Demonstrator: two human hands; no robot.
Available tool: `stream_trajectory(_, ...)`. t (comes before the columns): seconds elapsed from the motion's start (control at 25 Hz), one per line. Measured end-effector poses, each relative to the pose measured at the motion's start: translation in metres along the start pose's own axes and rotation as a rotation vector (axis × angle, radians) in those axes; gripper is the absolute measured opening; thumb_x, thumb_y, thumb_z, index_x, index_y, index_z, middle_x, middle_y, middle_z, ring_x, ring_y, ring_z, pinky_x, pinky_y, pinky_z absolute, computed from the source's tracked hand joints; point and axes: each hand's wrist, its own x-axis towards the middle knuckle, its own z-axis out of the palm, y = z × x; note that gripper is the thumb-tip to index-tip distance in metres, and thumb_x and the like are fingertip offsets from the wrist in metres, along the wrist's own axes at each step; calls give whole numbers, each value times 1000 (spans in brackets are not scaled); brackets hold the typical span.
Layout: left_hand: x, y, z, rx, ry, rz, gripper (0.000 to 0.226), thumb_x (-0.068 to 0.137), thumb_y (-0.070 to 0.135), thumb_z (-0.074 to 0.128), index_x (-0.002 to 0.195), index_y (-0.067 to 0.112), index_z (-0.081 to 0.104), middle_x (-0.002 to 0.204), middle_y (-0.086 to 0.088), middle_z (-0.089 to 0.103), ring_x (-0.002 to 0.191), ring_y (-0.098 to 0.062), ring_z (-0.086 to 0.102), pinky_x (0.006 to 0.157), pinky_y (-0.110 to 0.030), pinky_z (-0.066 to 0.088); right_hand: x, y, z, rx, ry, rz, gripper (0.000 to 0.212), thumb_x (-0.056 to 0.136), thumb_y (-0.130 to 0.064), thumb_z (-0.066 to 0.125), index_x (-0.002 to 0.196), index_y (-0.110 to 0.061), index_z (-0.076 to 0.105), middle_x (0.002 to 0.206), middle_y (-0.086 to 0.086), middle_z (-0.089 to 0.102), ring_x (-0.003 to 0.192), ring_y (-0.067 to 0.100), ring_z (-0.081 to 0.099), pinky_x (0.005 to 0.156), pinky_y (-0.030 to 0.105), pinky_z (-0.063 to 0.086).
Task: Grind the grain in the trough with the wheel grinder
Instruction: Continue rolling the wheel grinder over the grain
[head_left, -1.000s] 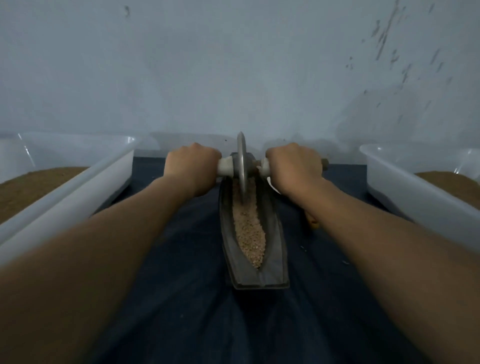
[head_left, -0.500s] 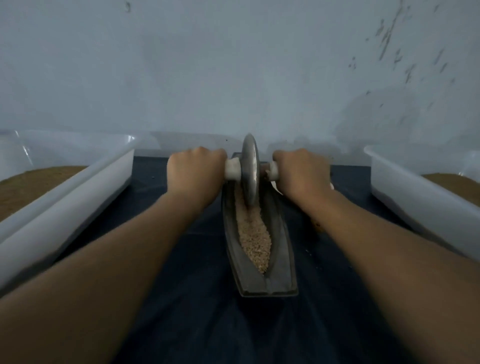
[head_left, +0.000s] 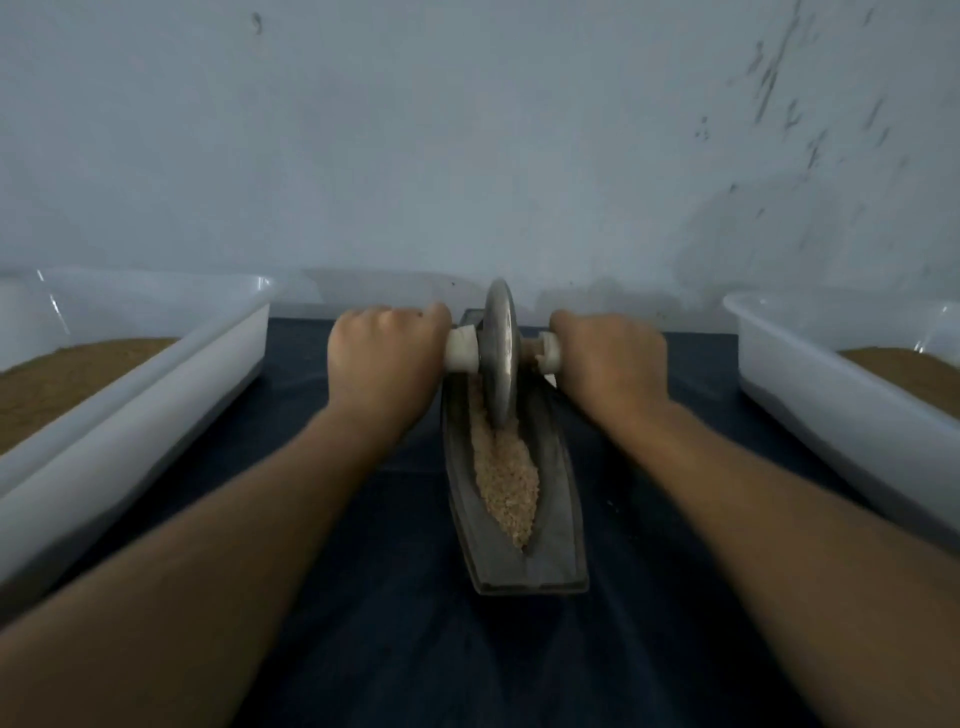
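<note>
Grip: left hand (head_left: 384, 358) and right hand (head_left: 610, 358) clasp handles of wheel grinder (head_left: 501, 358) over trough (head_left: 558, 519). Uneven pressure could tilt it, spilling grain (head_left: 506, 478).

Pale scuffed wall (head_left: 467, 130), dim light, dark blue cloth (head_left: 395, 649), left white tub (head_left: 156, 384), right white tub (head_left: 831, 410), perhaps holding brown meal

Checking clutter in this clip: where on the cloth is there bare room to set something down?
Bare cloth lies before the near end of the trough, and in strips between trough and left tray and right tray, though the forearms cross above both. Crowded at the far end: left hand and right hand grip the wheel.
</note>
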Motion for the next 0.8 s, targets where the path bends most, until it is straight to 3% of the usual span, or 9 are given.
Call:
stream_trajectory(0.08,0,-4,3,-30,40,-24,5,87,20,58,87,25,55,78,-2,63,67,-26,59,55,-32,32,-2,2,2,-18,26,-30,14,90,-28,64,102,-22,61,93,6,67,84,31,64,59,32,40)
stream_trajectory(0.2,3,-27,-8,-283,-411,136,10,78,30,67,80,31,57,76,8,61,69,-17,61,58,-29,40,-9,18,-19,9,-240,-247,14,78,-29,73,85,-29,61,77,-4,63,67,17,62,51,27,39)
stream_trajectory(0.32,14,-38,-17,-442,-817,207,17,70,25,75,66,25,59,53,5,62,46,-8,59,42,-19,39,7,24,-36,88,-604,-282,19,69,-32,78,75,-29,60,66,-8,64,57,9,61,47,23,37)
stream_trajectory(0.4,22,-30,-11,-380,-734,136,12,74,28,74,73,20,64,54,4,61,48,-11,60,44,-20,40,19,18,-25,90,-554,-207,18,74,-29,76,75,-25,59,73,-5,66,64,14,63,52,26,39)
stream_trajectory(0.52,14,-7,6,-52,-99,-5,10,85,30,66,89,23,60,75,-1,61,68,-25,62,55,-31,34,12,8,9,25,-10,-37,7,86,-22,63,89,-22,58,86,3,65,80,29,64,56,32,35)
stream_trajectory(0.6,9,-3,8,9,76,-28,7,86,25,64,87,23,57,76,-3,63,68,-28,62,54,-32,30,5,5,14,-16,109,-38,10,88,-22,61,98,-22,60,86,4,65,80,32,63,55,32,32)
stream_trajectory(0.64,6,-7,8,-46,23,-34,6,85,25,63,88,25,57,78,-3,62,69,-28,61,55,-32,31,2,8,11,3,89,-72,11,88,-24,63,98,-23,61,83,3,63,77,30,60,54,30,31)
stream_trajectory(0.72,2,-19,2,-219,-242,32,8,82,29,64,86,30,58,79,4,60,68,-20,57,57,-31,37,-3,16,-7,29,-63,-194,11,83,-29,70,91,-27,61,77,-3,57,69,21,56,52,27,33)
stream_trajectory(0.8,2,-33,-10,-348,-559,130,15,74,32,72,77,32,57,72,12,58,61,-8,54,54,-27,38,-5,22,-28,39,-358,-257,16,75,-30,74,78,-27,59,70,-8,59,61,13,58,47,24,34)
